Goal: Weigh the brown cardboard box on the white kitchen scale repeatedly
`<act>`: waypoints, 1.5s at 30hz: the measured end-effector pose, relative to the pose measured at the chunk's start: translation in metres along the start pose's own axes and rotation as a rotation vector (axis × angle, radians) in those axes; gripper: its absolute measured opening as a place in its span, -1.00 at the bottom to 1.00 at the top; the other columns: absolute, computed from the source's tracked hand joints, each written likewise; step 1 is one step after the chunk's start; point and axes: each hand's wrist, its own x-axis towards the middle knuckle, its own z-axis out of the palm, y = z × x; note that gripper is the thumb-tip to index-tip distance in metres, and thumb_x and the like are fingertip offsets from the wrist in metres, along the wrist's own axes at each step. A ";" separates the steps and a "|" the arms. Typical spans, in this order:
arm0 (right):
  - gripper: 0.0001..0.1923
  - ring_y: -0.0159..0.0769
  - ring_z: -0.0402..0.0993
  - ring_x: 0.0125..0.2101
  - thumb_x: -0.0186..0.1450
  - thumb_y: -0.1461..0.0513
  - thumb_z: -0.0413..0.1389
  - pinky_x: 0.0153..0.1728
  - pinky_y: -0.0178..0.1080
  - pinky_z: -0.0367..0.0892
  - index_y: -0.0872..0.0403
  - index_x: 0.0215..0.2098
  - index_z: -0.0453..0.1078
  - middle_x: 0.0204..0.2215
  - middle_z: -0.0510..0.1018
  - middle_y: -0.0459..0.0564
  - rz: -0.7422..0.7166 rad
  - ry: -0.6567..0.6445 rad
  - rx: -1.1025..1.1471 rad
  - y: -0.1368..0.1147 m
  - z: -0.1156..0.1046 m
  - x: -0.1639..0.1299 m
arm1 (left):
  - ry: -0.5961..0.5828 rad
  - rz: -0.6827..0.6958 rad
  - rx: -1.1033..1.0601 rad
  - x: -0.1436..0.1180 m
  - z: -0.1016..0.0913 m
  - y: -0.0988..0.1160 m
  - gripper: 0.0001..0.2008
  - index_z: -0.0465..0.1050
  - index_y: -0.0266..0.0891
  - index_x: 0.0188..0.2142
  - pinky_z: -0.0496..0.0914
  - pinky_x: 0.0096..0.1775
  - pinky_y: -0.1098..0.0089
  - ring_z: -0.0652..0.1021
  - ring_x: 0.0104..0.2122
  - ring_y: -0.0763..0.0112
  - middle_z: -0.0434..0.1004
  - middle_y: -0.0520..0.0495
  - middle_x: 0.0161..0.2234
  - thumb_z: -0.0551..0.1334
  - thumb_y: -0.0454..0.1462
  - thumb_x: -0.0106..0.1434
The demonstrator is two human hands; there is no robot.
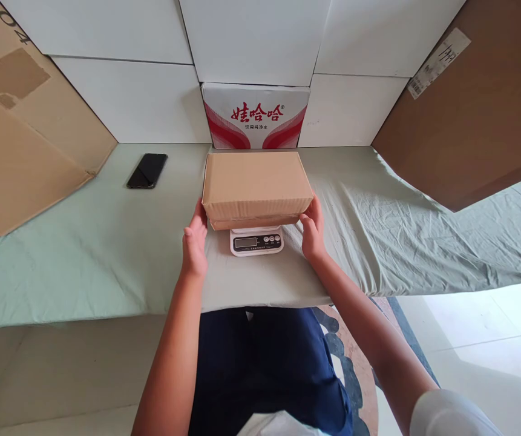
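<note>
A closed brown cardboard box (255,178) sits over a small white digital kitchen scale (257,242), covering its platform. Whether its full weight rests there I cannot tell. Only the scale's front shows, with a grey display and several round buttons. My left hand (195,242) presses against the left side of the box, its fingers partly hidden along that side. Gripping the lower right corner is my right hand (313,229), thumb at the front and fingers along the side.
A black phone (147,171) lies on the pale green cloth (106,254) to the left. Behind stands a white and red carton (256,115) against white panels (251,39). Large cardboard sheets flank the table, one on the left (28,151) and one on the right (473,121).
</note>
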 end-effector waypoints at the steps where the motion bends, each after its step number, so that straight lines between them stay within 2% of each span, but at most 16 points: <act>1: -0.30 0.08 0.24 0.37 0.31 -0.15 0.07 0.36 0.20 0.23 -0.15 0.35 0.17 0.39 0.32 0.02 -0.003 -0.001 0.004 -0.001 0.000 0.000 | -0.010 0.006 -0.005 -0.001 0.001 0.001 -0.03 0.34 -0.02 0.35 0.07 0.43 0.05 0.15 0.47 -0.01 0.19 -0.13 0.46 -0.08 0.45 0.19; 6: -0.43 0.10 0.28 0.33 0.32 -0.14 0.07 0.32 0.18 0.28 -0.13 0.22 0.31 0.27 0.43 0.04 -0.038 -0.009 0.000 -0.004 0.002 0.001 | -0.035 0.010 -0.032 -0.003 0.003 0.005 0.03 0.37 -0.06 0.33 0.09 0.42 0.02 0.15 0.47 -0.08 0.22 -0.18 0.45 -0.05 0.49 0.11; 11: -0.47 0.08 0.31 0.28 0.34 -0.13 0.01 0.27 0.15 0.33 -0.13 0.18 0.31 0.20 0.47 0.04 -0.045 -0.028 -0.065 -0.006 0.003 0.001 | -0.023 -0.006 -0.014 -0.003 0.002 0.002 0.03 0.39 -0.07 0.31 0.07 0.42 -0.01 0.15 0.47 -0.10 0.24 -0.21 0.44 -0.03 0.49 0.11; 18: -0.55 0.10 0.31 0.28 0.28 -0.07 0.09 0.28 0.16 0.34 -0.11 0.07 0.39 0.15 0.50 0.03 0.002 0.009 0.015 -0.007 0.004 0.002 | -0.036 -0.002 0.025 -0.003 -0.003 -0.007 0.02 0.37 -0.08 0.33 0.08 0.42 -0.01 0.17 0.46 -0.10 0.25 -0.22 0.43 -0.04 0.48 0.13; 26: -0.57 0.08 0.34 0.25 0.30 -0.02 0.07 0.25 0.13 0.37 -0.10 0.08 0.37 0.14 0.51 0.02 0.025 0.009 -0.006 -0.007 0.003 0.002 | 0.010 0.046 0.028 -0.004 -0.004 -0.007 -0.01 0.37 -0.09 0.34 0.13 0.41 0.02 0.21 0.45 -0.08 0.27 -0.21 0.42 0.00 0.45 0.15; 31: -0.57 0.07 0.34 0.26 0.29 0.00 0.11 0.26 0.10 0.35 -0.08 0.09 0.39 0.19 0.49 0.02 0.012 0.003 0.061 -0.014 0.005 0.001 | -0.008 0.012 0.050 -0.005 -0.006 -0.010 0.02 0.35 -0.10 0.34 0.12 0.41 -0.01 0.21 0.44 -0.10 0.28 -0.22 0.42 -0.04 0.47 0.14; 37: -0.45 0.02 0.33 0.24 0.30 0.01 0.12 0.29 0.11 0.32 -0.12 0.24 0.30 0.22 0.46 0.01 0.018 -0.004 0.037 -0.012 0.009 -0.001 | -0.046 -0.004 0.036 -0.008 -0.001 -0.007 0.00 0.36 -0.10 0.34 0.10 0.42 0.01 0.20 0.45 -0.09 0.25 -0.22 0.43 0.01 0.45 0.15; 41: -0.37 0.03 0.23 0.34 0.30 0.01 0.11 0.39 0.15 0.20 -0.15 0.31 0.21 0.32 0.36 -0.01 -0.029 0.002 0.020 -0.011 0.012 0.014 | -0.054 0.016 0.017 0.010 0.003 0.002 -0.05 0.38 -0.06 0.30 0.15 0.39 0.02 0.25 0.43 -0.06 0.30 -0.22 0.41 0.00 0.45 0.17; 45: -0.20 0.00 -0.01 0.48 0.28 -0.01 0.12 0.50 0.16 -0.03 -0.18 0.44 0.01 0.46 0.16 -0.08 -0.099 0.012 0.017 -0.008 0.023 0.054 | -0.076 0.063 0.022 0.063 0.009 0.006 -0.16 0.40 -0.06 0.25 0.18 0.39 0.06 0.28 0.42 0.01 0.40 -0.19 0.35 0.06 0.39 0.22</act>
